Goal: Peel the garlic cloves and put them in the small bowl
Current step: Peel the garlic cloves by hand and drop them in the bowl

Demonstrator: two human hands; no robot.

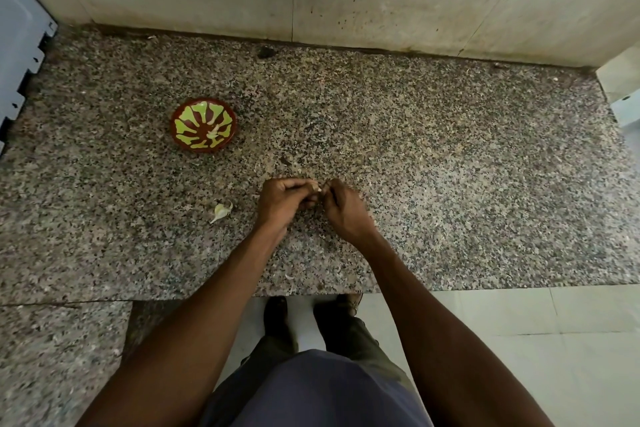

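Here, seen from above, a person stands at a speckled granite counter (450, 184) and works with both bare hands, close together near the middle of its front edge. The left hand (285, 199) has its fingers curled around a small garlic clove (316, 186), of which only a pale tip shows past the knuckles. The right hand (343, 206) meets it, fingertips pinching at that tip, apparently picking at the skin; the exact grip is hidden by the fingers.

A small bowl (203, 124), dark red with yellow-green petal shapes, sits well apart from the hands, toward the left and nearer the back wall. Something pale lies inside it, probably peeled garlic. A second clove (221, 210), unpeeled with a papery tail, lies on the counter just left of the left hand, nearer the front edge. A few flecks of skin (289, 276) lie near the front edge.

Judging by what shows, a clove is light, firm and slightly curved, and its dry skin is thin, brittle and clingy. Once bared, the flesh will likely be sticky and a little slippery. The best hold is probably across the plump middle with one hand, while the other nips the pointed end or the flat root end, where the skin lifts most readily.
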